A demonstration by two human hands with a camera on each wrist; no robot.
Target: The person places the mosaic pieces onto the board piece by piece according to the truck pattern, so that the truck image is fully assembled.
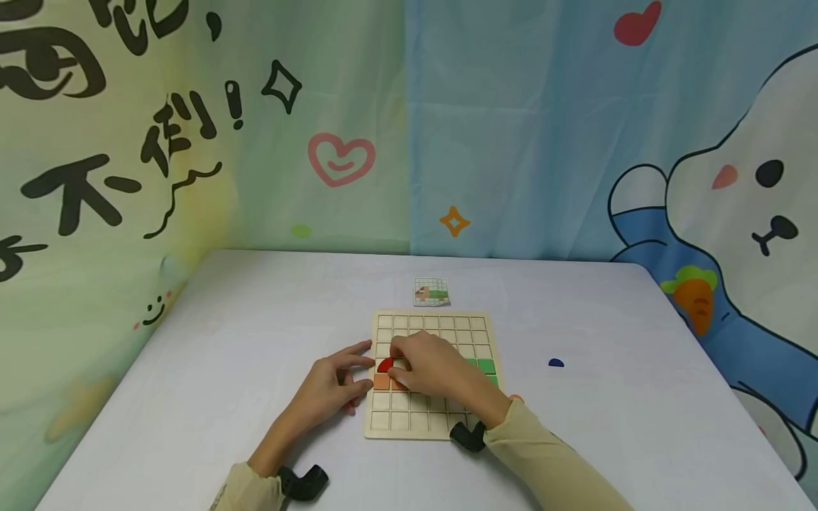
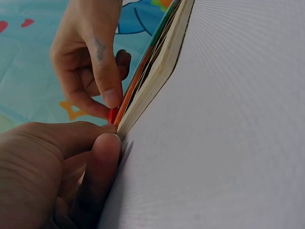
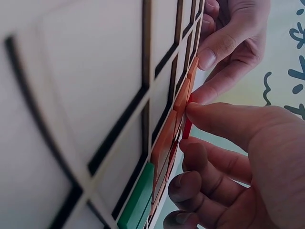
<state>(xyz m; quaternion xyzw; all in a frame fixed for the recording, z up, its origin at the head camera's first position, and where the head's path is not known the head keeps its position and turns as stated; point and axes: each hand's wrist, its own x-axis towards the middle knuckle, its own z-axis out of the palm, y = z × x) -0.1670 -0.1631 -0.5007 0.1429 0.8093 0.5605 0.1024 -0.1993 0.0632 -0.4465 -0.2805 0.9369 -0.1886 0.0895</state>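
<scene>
A wooden grid board [image 1: 401, 427] lies flat on the table. Over its left side my right hand [image 1: 436, 363] pinches a red piece [image 1: 385, 365] with one curved edge between thumb and index finger. The right wrist view shows this red piece [image 3: 187, 125] at the fingertips, against the row of orange tiles [image 3: 167, 136]. My left hand [image 1: 329, 387] touches the board's left edge with thumb and fingers fairly straight. Orange square tiles [image 1: 381, 382] sit in cells just below the red piece. Green tiles [image 1: 486, 366] fill cells at the right; my right hand hides the cells between.
A small picture card [image 1: 432, 292] with a gridded pattern lies behind the board. To the right rests a dark blue half-round piece [image 1: 557, 363]. An orange-red piece [image 1: 516, 398] is partly hidden by the right sleeve. A printed curtain [image 1: 511, 142] hangs behind the white table [image 1: 192, 355].
</scene>
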